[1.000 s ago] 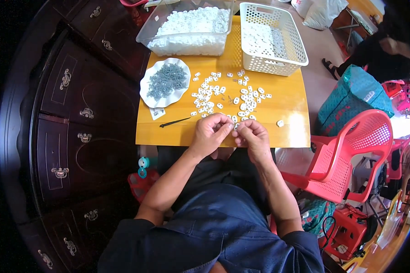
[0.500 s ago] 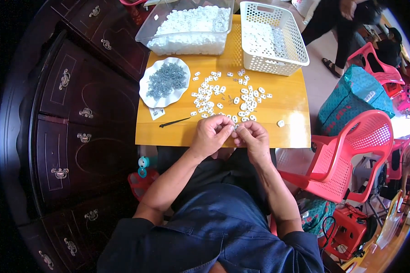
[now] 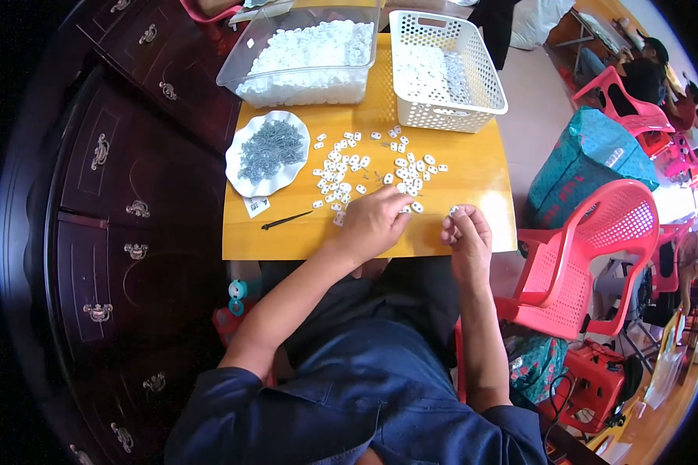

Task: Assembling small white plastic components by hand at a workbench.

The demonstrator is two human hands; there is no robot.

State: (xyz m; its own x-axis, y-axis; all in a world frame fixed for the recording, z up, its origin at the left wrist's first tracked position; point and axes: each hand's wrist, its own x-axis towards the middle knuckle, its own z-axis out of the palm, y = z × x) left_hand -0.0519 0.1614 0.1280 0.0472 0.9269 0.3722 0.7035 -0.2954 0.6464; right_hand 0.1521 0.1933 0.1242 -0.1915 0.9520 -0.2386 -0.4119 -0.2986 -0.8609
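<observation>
My right hand (image 3: 470, 236) is closed in a pinch near the right front of the table, with a small white two-hole plastic piece (image 3: 454, 210) at its fingertips. Over the front of the scattered pieces, my left hand (image 3: 374, 222) reaches with its palm down. Its forefinger stretches to a few white oval pieces (image 3: 417, 208), the thumb apart from it. Many similar loose pieces (image 3: 335, 177) lie just beyond, some small screws (image 3: 374, 177) among them. The left hand hides part of this spread.
A scalloped white plate (image 3: 236, 172) of grey screws and a thin black stick (image 3: 287, 220) lie left. Behind stand a clear bin (image 3: 306, 75) of white pieces and a white perforated basket (image 3: 442, 118). A red chair (image 3: 582, 263) and a teal bag (image 3: 578, 170) stand to the right.
My hands, which met at the table's front edge, have parted. The left has reached onto the loose pieces; the right has moved right, to where a lone piece lay. The view has shifted slightly.
</observation>
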